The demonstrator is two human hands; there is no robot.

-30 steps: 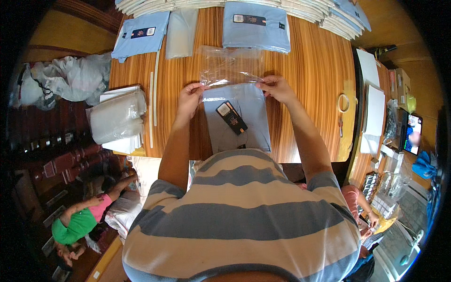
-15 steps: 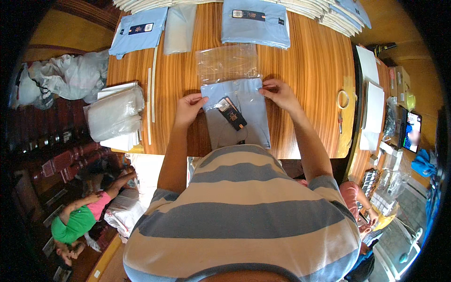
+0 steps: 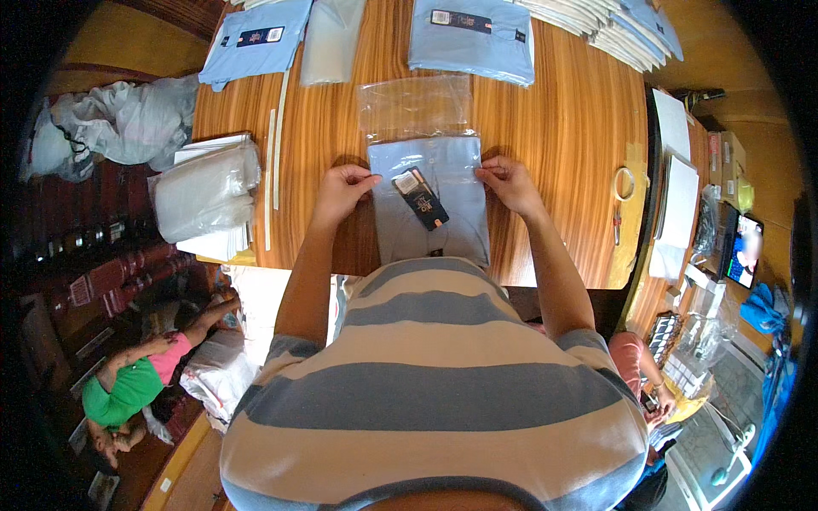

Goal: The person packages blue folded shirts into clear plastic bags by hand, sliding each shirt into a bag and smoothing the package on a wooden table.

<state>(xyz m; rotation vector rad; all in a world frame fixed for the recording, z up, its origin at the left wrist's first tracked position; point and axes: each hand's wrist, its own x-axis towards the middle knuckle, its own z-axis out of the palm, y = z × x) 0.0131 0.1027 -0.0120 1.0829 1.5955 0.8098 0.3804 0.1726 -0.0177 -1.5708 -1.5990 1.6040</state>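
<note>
A folded light-blue shirt (image 3: 443, 183) with a dark hang tag (image 3: 423, 201) lies on the wooden table (image 3: 562, 136) inside a clear plastic bag (image 3: 415, 106). The bag's open flap stretches flat beyond the shirt's collar. My left hand (image 3: 342, 189) pinches the bag's left edge beside the shirt. At the bag's right edge my right hand (image 3: 508, 181) grips it the same way. My striped shirt hides the near end of the bag.
More folded blue shirts (image 3: 471, 36) (image 3: 254, 38) lie at the table's far side, with a row of stacked ones (image 3: 609, 30) at the right. A pile of plastic bags (image 3: 204, 192) sits left. A tape roll (image 3: 625, 183) lies right. A person (image 3: 136, 383) lies on the floor.
Both hands have drawn the bag toward me over the shirt, so the shirt now sits deeper inside and more empty bag shows beyond the collar.
</note>
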